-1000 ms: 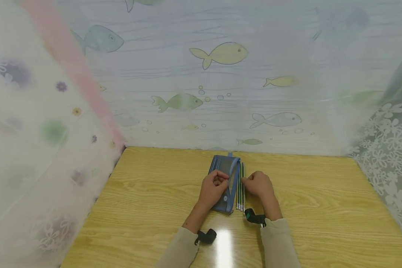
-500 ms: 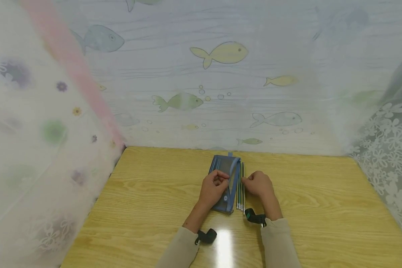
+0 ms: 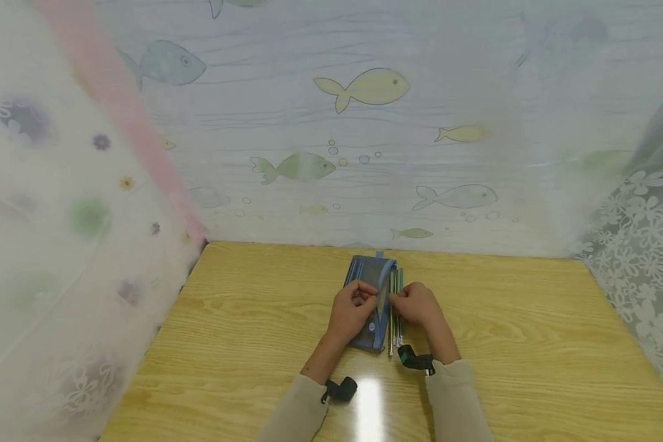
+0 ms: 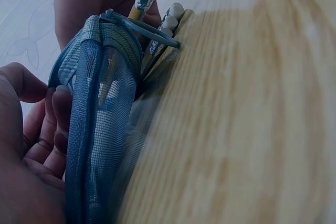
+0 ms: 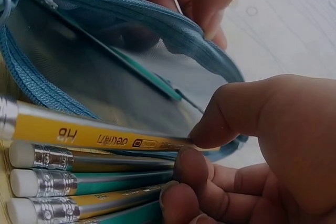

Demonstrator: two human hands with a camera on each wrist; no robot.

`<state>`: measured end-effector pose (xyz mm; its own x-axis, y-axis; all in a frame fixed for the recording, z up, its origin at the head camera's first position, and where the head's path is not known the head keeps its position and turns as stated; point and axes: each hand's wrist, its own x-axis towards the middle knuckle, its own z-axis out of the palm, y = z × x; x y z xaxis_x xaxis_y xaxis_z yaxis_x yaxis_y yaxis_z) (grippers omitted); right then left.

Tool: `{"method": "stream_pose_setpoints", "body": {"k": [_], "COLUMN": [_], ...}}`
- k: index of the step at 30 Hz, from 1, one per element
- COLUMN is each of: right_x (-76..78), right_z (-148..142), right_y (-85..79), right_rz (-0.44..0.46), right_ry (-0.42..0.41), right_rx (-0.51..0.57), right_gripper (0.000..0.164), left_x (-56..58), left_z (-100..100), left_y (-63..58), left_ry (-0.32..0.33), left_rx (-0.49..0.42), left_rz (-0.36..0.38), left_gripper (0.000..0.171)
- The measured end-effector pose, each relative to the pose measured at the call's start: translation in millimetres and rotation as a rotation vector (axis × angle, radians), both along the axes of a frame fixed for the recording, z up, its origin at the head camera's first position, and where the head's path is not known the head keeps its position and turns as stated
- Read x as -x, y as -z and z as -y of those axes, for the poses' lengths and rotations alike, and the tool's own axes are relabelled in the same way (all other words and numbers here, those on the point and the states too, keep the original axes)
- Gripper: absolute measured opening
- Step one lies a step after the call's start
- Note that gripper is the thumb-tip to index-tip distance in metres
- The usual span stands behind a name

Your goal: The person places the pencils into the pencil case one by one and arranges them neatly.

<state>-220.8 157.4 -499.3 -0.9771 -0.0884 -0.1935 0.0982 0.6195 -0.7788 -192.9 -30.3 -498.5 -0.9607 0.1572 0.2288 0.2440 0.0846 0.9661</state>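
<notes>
Blue mesh pencil case (image 3: 371, 294) pinched open by left hand (image 3: 351, 309); right hand (image 3: 417, 305), now shifted left, pinching one yellow pencil (image 5: 100, 136) lifted off row of pencils (image 3: 398, 307).

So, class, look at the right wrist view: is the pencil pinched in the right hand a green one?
No: the right hand pinches a yellow pencil marked HB, lifted above the pencils lying beside the blue mesh pencil case.
</notes>
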Motion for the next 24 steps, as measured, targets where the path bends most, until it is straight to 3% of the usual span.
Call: {"method": "stream_pose_setpoints", "body": {"k": [12,24], "right_x": [-0.6,1.4], "right_z": [3.4,7.4], "right_y": [-2.0,-0.9], "right_rz": [-0.005,-0.087], "right_ry": [0.026,0.103], "right_rx": [0.023,0.058], "right_gripper": [0.047,0.047], "left_x": [-0.4,-0.3], "left_z": [0.2,0.4], "left_y": [-0.1,-1.1], "left_ry": [-0.001,0.001], "left_rx": [0.001,0.0], "left_rz": [0.02,0.014], "left_gripper": [0.015,0.015]}}
